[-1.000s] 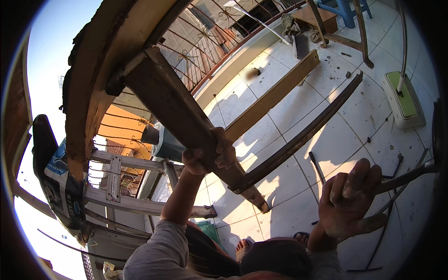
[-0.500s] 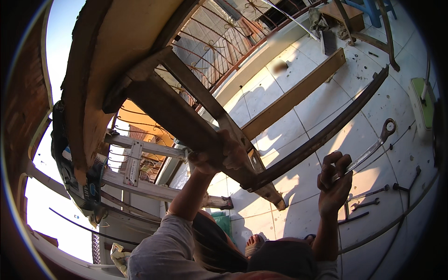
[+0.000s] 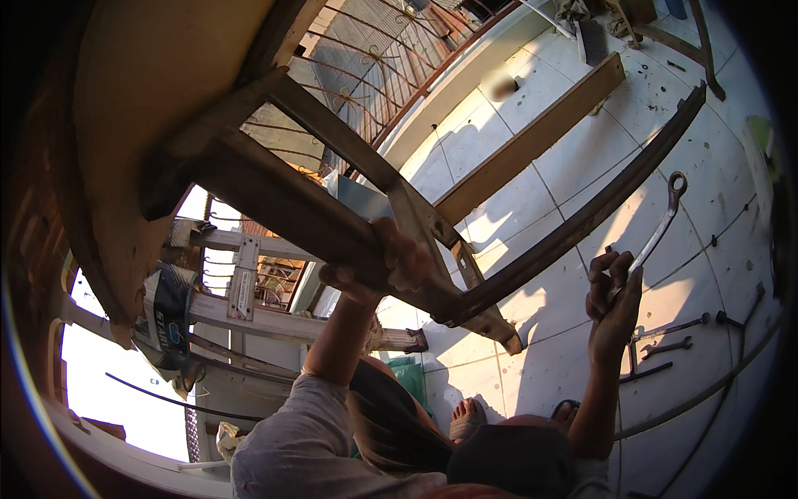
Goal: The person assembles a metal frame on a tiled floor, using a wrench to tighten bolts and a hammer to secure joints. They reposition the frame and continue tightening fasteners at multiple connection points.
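My left hand [image 3: 395, 264] is wrapped around a thick dark wooden beam [image 3: 287, 208] of a large furniture frame with a broad pale panel [image 3: 125, 116]. A slimmer strut [image 3: 341, 137] runs beside that beam. Where the two meet low down, a long curved dark rail [image 3: 590, 214] reaches up to the right. Off to the right, apart from the frame, my right hand [image 3: 613, 291] is closed on a shiny metal wrench [image 3: 662, 229]. The wrench's ring end points up and away from me; its other end is hidden in the fist.
Several tools, among them a small open-ended wrench [image 3: 669, 348], lie on the white tiles at right. A flat wooden board [image 3: 532, 137] stretches behind the curved rail. A pale ladder-like frame [image 3: 249, 312] and a dark printed bag [image 3: 170, 320] are at left; a metal railing [image 3: 374, 66] is behind.
The wrench has swung more upright in my right hand, which has shifted slightly right. My left hand keeps its hold on the beam. The frame appears shifted in view.
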Tool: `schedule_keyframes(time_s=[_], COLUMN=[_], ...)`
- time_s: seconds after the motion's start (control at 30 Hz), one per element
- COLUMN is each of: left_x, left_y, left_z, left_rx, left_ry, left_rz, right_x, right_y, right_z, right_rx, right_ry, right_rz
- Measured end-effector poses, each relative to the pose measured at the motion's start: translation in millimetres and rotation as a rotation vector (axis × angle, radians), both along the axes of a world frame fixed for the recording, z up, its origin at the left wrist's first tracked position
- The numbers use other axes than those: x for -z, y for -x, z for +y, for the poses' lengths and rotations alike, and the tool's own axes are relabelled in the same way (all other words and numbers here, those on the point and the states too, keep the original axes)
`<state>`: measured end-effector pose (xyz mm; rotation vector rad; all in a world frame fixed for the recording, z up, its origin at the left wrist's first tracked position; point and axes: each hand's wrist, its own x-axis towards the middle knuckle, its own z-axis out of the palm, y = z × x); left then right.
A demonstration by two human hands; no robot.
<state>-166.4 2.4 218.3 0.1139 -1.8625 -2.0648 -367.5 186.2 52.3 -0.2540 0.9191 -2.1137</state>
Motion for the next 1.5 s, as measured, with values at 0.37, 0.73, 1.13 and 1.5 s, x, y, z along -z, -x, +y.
schedule_keyframes(time_s=[0.37, 0.73, 1.13, 1.5], left_x=[6.7, 7.7, 54.9, 240.2], left_y=[22.0, 47.5, -99.5, -150.0], left_z=[-10.2, -12.9, -171.0, -180.7], left_rx=[0.151, 0.153, -0.987, -1.063], left_ry=[-0.047, -0.117, 0.578, 0.315], left_rz=[0.017, -0.085, -0.209, -0.391], right_x=[14.2, 9.2, -49.4, -87.1], right_y=[-5.0, -29.8, -59.4, -91.5], right_z=[-5.6, -4.7, -27.2, -75.3], right_rx=[-0.039, -0.097, 0.232, 0.149], right_ry=[-0.143, -0.241, 0.051, 0.016], right_rz=[0.035, 0.141, 0.690, 0.830])
